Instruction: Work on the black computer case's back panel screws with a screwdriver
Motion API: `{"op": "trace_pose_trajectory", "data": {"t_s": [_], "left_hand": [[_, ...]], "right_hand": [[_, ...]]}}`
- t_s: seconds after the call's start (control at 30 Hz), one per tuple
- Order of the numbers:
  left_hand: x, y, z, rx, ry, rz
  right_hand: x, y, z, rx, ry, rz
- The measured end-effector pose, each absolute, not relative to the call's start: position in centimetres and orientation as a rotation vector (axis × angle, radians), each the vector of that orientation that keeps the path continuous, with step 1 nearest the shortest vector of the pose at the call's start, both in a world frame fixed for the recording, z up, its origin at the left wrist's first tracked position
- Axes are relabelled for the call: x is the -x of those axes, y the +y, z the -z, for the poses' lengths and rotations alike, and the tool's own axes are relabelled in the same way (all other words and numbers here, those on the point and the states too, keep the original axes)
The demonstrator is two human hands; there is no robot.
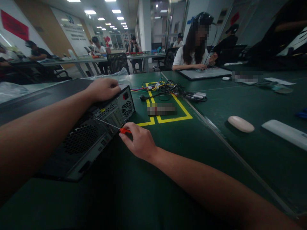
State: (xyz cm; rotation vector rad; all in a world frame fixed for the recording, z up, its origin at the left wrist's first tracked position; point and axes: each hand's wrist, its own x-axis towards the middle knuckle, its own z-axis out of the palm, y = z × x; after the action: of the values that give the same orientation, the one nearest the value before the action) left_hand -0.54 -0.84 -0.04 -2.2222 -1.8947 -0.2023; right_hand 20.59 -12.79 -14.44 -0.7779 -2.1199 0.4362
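Observation:
A black desktop computer case (83, 140) lies on its side at the left of the table, its rear panel turned toward me. My left hand (104, 89) presses on its upper side near the rear edge, fingers curled against it. My right hand (141, 140) is closed around the orange handle of a screwdriver (107, 124). The thin shaft points left, its tip at the rear panel; whether it sits in a screw is too small to tell. A fan grille (126, 108) and a red switch (125, 95) show on the panel.
Tangled cables (171, 89) lie beyond the case, near yellow tape (172, 120) on the green table (192, 143). A blurred object sits inside the tape. At right are a beige oval case (240, 124) and a white bar (285, 132). Opposite, a person (194, 54) works over a flat panel.

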Motion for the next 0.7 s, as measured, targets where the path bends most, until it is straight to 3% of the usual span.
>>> {"op": "trace_pose_trajectory", "data": {"t_s": [0.7], "left_hand": [[0.59,-0.78,0.04,2.25,-1.872,0.2]], "right_hand": [[-20.52,-13.0,13.98,0.82,-2.126,-0.442]]}}
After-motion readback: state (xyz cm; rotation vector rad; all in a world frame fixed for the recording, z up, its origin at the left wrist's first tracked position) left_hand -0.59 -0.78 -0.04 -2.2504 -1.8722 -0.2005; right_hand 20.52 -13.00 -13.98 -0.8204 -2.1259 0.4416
